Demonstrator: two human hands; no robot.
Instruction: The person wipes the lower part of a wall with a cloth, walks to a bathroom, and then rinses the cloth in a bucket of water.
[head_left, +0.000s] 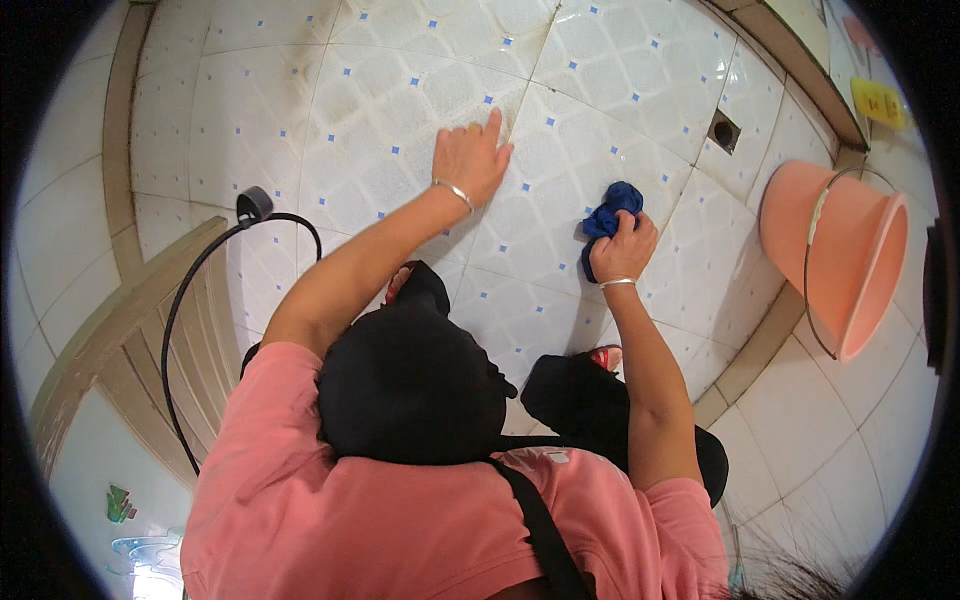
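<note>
My left hand is held low over or against the white floor tiles, which carry small blue diamonds. Its index finger points forward, the thumb stands out to the side, and nothing shows in it. I cannot tell whether the fingertip touches the floor. To the right, my right hand grips a crumpled dark blue cloth on the tiles. Part of the cloth sticks out ahead of the fingers and part beside the wrist. Both wrists wear silvery bangles.
A pink bucket with a wire handle is at the right, past a floor drain. At left are a wooden door and a black cable with a round end piece. Brownish stains mark the far tiles. A yellow packet is at upper right.
</note>
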